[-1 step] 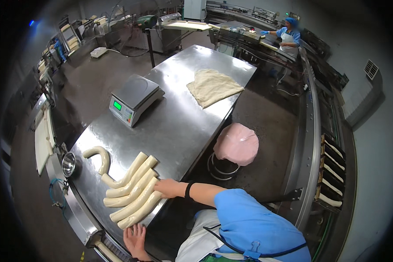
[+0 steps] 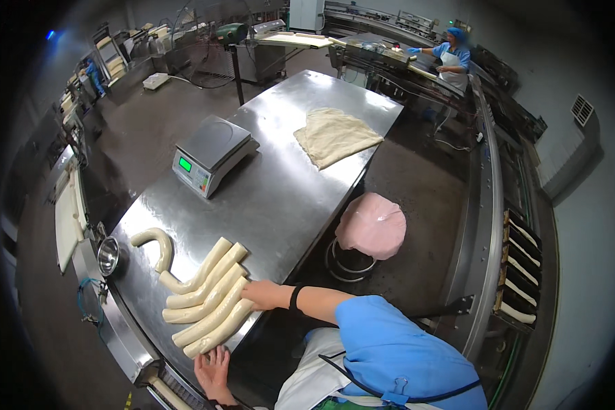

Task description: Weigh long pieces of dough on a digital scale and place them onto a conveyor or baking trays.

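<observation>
Where several pale dough ropes (image 2: 198,313) lie side by side at the near end of the steel table (image 2: 273,198), the row looks mostly formed, while 1 hooked dough rope (image 2: 163,247) remains outside it, just beyond its far-left end. Right-hand (image 2: 261,295) fingers rest on the nearest rope's upper end; whether they grip, I cannot tell. Open and holding nothing, the left hand (image 2: 213,374) has spread fingers by its lower end.
</observation>
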A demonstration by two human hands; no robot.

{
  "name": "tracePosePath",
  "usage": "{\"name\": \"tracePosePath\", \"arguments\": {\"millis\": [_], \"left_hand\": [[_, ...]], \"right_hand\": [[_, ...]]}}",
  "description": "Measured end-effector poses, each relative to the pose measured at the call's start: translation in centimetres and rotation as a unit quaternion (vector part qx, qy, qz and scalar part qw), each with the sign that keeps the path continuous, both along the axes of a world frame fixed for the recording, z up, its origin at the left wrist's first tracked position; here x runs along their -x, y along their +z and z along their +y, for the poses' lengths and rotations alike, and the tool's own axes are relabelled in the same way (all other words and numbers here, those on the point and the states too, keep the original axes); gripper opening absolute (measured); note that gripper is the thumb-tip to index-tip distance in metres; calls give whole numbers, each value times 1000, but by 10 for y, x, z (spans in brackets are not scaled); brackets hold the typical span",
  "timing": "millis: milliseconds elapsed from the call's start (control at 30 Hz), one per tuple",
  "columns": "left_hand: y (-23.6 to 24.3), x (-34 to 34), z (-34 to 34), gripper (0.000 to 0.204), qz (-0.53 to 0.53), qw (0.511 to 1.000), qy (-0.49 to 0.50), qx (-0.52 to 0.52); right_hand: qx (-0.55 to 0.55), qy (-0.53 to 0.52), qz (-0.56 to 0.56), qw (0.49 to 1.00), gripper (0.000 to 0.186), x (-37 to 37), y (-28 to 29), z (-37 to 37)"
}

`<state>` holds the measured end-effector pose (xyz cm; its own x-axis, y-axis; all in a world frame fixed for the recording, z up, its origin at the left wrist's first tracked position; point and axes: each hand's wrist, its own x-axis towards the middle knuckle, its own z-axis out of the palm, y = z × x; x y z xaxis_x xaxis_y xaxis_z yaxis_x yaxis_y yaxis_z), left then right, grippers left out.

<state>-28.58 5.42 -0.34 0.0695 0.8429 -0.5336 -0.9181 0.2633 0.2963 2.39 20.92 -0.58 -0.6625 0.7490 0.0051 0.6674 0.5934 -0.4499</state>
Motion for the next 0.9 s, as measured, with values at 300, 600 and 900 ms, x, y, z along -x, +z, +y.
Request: {"name": "tracePosePath", "arguments": {"millis": [300, 600, 900], "left_hand": [[-23, -4, 2, 35, -15, 997, 68, -14], [-22, -32, -53, 27, -38, 994, 85, 57], [-45, 2, -133, 22, -32, 964, 237, 117]], "right_hand": [[-125, 24, -57, 990, 30, 42, 20, -22], [42, 71, -68, 994, 32, 131, 3, -46], [597, -107, 181, 774, 34, 67, 81, 38]]}}
